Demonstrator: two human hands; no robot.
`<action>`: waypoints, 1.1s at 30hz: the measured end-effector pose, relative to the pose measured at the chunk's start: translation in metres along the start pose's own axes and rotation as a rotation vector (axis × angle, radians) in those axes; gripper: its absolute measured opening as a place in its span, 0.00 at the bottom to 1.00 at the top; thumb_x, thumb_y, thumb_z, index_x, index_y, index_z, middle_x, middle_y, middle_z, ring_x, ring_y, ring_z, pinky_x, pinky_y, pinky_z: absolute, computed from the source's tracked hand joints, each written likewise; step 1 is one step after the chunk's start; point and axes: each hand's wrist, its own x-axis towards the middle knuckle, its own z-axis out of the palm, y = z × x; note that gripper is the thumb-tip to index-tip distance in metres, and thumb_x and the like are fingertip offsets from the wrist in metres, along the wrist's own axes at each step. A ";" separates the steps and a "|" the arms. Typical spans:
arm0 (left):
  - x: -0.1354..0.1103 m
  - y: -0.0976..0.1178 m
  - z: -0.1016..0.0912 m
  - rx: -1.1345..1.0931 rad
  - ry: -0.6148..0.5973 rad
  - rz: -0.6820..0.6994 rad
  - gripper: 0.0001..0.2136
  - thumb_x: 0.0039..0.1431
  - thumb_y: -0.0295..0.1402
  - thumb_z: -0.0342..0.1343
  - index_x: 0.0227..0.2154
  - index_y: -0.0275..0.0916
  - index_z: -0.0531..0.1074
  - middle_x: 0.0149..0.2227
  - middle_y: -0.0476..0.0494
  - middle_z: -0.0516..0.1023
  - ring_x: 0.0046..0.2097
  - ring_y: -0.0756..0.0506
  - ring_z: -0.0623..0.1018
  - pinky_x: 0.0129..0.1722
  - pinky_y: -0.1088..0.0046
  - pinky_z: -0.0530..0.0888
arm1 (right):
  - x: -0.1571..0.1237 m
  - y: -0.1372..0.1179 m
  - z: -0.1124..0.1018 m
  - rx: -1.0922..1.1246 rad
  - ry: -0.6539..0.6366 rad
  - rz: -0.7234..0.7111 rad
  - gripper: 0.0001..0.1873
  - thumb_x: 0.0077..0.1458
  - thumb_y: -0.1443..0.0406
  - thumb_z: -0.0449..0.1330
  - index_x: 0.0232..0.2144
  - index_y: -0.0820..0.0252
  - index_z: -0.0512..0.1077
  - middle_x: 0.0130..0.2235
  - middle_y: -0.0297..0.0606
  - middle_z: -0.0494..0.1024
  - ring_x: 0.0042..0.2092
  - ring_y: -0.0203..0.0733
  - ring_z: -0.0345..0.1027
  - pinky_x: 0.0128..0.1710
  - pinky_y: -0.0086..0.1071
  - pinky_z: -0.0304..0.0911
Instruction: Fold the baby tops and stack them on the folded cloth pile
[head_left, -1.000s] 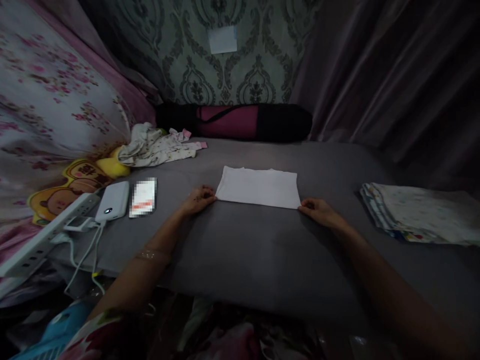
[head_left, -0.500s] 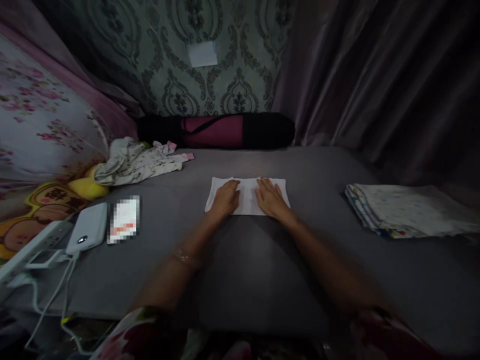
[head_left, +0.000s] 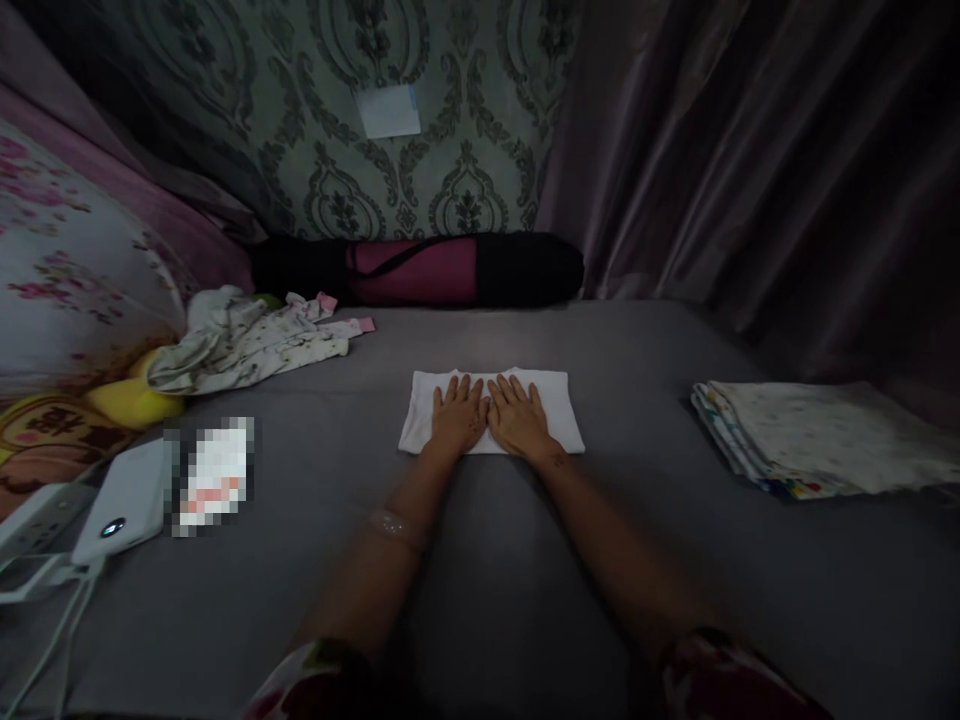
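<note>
A white folded cloth (head_left: pixel 559 405) lies flat on the grey bed sheet (head_left: pixel 480 580), wider than it is deep. My left hand (head_left: pixel 458 415) rests palm down on it, left of the middle, with fingers stretched out toward the wall. Close beside it, my right hand (head_left: pixel 519 412) also lies flat on the cloth, fingers spread. The thumbs almost meet at the centre. Neither hand grips anything. Both palms hide the middle of the cloth.
To the right is a stack of folded patterned cloths (head_left: pixel 817 430). Crumpled printed clothes (head_left: pixel 251 345) lie back left. A white power bank (head_left: pixel 127 500) with cables and a power strip (head_left: pixel 45 520) sit at left. A black and maroon long bag (head_left: pixel 420 270) lies along the wall.
My hands have slid toward each other over the cloth, from apart to nearly touching, and their fingers lie flatter. The view has shifted slightly, so the things at left sit lower and farther left.
</note>
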 end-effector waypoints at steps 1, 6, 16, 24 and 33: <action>0.000 0.000 0.000 0.004 0.008 0.004 0.26 0.69 0.43 0.32 0.65 0.43 0.55 0.67 0.42 0.55 0.68 0.37 0.54 0.65 0.48 0.52 | 0.000 0.000 0.001 0.000 0.001 0.001 0.29 0.66 0.60 0.40 0.66 0.62 0.55 0.68 0.40 0.53 0.68 0.49 0.42 0.66 0.52 0.34; -0.003 0.001 -0.003 -0.005 0.019 0.017 0.26 0.69 0.42 0.32 0.64 0.41 0.58 0.67 0.40 0.57 0.68 0.37 0.55 0.64 0.48 0.53 | 0.000 0.002 0.000 0.015 0.012 -0.007 0.28 0.66 0.60 0.41 0.65 0.62 0.56 0.67 0.42 0.55 0.68 0.49 0.43 0.65 0.51 0.35; -0.003 -0.009 -0.007 0.005 0.013 -0.094 0.29 0.67 0.48 0.31 0.65 0.40 0.56 0.68 0.37 0.54 0.68 0.34 0.52 0.64 0.44 0.49 | 0.001 0.015 -0.008 0.006 0.020 0.195 0.30 0.67 0.58 0.38 0.66 0.63 0.54 0.69 0.43 0.50 0.69 0.50 0.40 0.65 0.52 0.35; -0.002 -0.013 -0.004 -0.019 -0.038 -0.091 0.30 0.67 0.49 0.30 0.66 0.39 0.54 0.69 0.36 0.51 0.69 0.34 0.51 0.64 0.44 0.49 | -0.001 0.014 -0.007 0.021 -0.010 0.200 0.30 0.66 0.58 0.38 0.66 0.63 0.53 0.69 0.42 0.48 0.69 0.50 0.39 0.65 0.53 0.36; -0.008 -0.022 -0.021 0.033 0.189 -0.158 0.28 0.69 0.42 0.30 0.62 0.32 0.59 0.65 0.33 0.59 0.67 0.38 0.56 0.65 0.52 0.51 | -0.002 0.032 -0.012 0.018 0.171 0.281 0.31 0.66 0.60 0.36 0.64 0.73 0.55 0.67 0.52 0.54 0.68 0.52 0.42 0.65 0.50 0.35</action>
